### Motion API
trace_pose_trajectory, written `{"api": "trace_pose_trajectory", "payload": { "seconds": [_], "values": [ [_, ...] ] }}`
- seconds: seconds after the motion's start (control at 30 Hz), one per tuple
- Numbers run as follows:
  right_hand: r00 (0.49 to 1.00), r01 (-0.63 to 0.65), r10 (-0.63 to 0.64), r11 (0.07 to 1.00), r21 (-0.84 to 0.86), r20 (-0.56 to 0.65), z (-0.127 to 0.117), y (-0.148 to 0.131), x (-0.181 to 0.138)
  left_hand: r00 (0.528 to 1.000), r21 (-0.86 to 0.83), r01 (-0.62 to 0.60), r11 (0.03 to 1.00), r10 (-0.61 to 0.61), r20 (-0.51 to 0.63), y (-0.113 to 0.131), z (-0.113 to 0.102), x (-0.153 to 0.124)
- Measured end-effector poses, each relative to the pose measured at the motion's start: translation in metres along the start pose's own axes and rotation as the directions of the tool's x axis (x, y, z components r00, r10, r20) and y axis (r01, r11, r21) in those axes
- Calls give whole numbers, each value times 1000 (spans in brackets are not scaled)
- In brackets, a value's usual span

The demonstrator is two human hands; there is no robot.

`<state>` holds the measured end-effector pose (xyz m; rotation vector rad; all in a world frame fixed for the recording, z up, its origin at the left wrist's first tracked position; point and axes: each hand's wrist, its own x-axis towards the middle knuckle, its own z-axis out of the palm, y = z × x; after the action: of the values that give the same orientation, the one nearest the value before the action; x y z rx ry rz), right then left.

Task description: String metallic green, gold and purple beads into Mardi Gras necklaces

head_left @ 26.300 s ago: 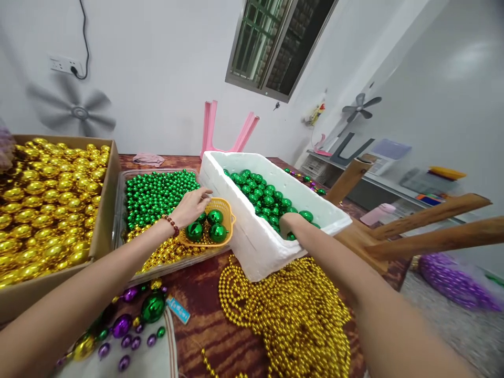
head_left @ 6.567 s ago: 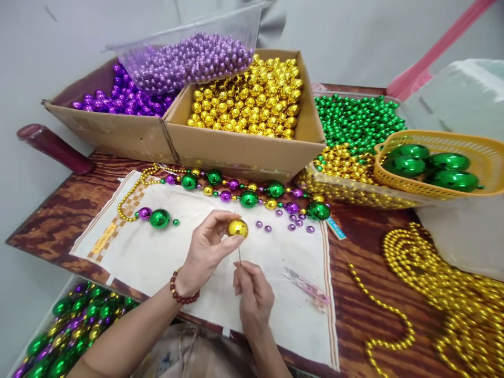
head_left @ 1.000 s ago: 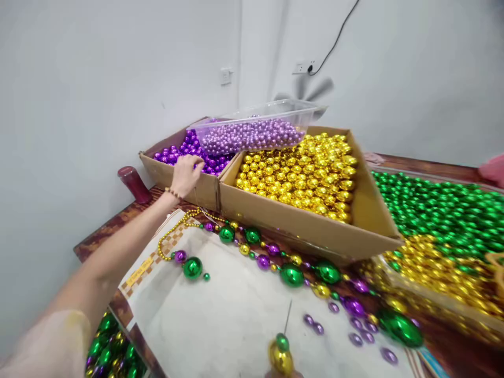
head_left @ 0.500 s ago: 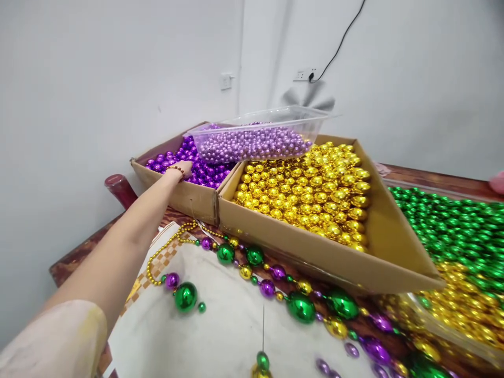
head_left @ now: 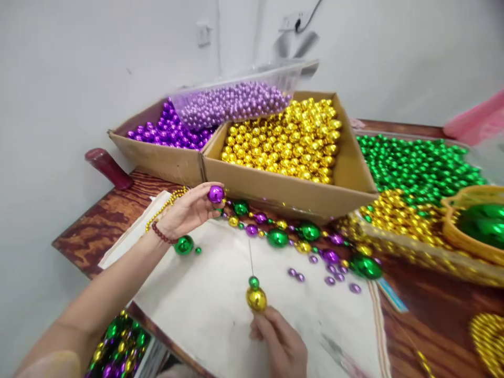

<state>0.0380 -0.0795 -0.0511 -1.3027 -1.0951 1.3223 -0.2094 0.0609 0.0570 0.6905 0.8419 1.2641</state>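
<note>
Between the fingertips of my left hand (head_left: 191, 211) is a shiny purple bead (head_left: 216, 195), held above the white cloth (head_left: 205, 294). Low in the middle, my right hand (head_left: 281, 341) pinches just below a gold bead (head_left: 256, 299). A small green bead (head_left: 254, 282) sits on top of that gold bead, and a thin upright needle (head_left: 251, 257) sticks up out of it. What my right fingertips grip under the gold bead is hidden. Beyond my left hand lies a strung bead garland (head_left: 277, 237) of green, purple and gold. A green bead (head_left: 183, 245) rests by my left wrist.
Cardboard boxes hold purple beads (head_left: 157, 135) and gold beads (head_left: 281, 139); a clear tray (head_left: 236, 100) of light purple beads leans across them. Green beads (head_left: 421, 165) and a yellow basket (head_left: 452, 220) are at right. Loose lilac beads (head_left: 329, 281) and scissors (head_left: 338, 354) lie on the cloth.
My left hand has come out of the purple bead box, back over the cloth, with a purple bead in its fingers. My right hand has come into view. The camera has tilted down.
</note>
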Motion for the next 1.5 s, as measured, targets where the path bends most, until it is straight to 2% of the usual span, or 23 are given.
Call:
{"api": "trace_pose_trajectory", "payload": {
  "seconds": [0.07,0.13,0.23,0.33,0.43,0.53,0.6,0.7,0.83,0.93,1.13,1.33,1.5],
  "values": [
    [999,33,-33,999,-7,11,-7,-4,-7,997,83,-72,994,73,-7,-34,14,-16],
    [997,70,-69,997,-22,31,-15,-3,-15,979,206,-199,958,204,-6,-61,25,-27],
    [993,109,-106,992,-59,42,-28,3,-27,922,401,-368,839,386,40,-88,35,-39],
    [995,103,-102,992,-73,13,-36,11,-36,854,532,-487,693,506,123,-101,40,-45],
    [993,116,-116,992,-59,7,-38,19,-41,790,604,-567,559,577,207,-105,40,-47],
    [990,144,-144,989,-45,1,-38,26,-44,748,637,-600,484,621,233,-106,42,-49],
    [989,148,-148,988,-36,7,-37,29,-44,764,644,-573,506,615,196,-105,46,-51],
    [989,145,-144,989,-20,21,-35,31,-45,821,590,-501,634,564,90,-104,51,-53],
    [990,142,-143,990,10,15,-32,31,-45,907,362,-369,856,416,-60,-103,57,-52],
    [992,126,-126,992,7,14,-30,30,-45,944,233,-275,933,308,-121,-104,59,-51],
    [995,98,-99,995,13,15,-29,28,-45,965,163,-207,965,229,-126,-104,65,-52],
    [998,55,-53,997,52,-46,-24,29,-44,980,153,-155,976,171,-100,-111,69,-58],
    [992,76,-64,992,105,-108,-14,26,-41,977,251,-205,946,213,-4,-120,76,-74]
  ]
}}
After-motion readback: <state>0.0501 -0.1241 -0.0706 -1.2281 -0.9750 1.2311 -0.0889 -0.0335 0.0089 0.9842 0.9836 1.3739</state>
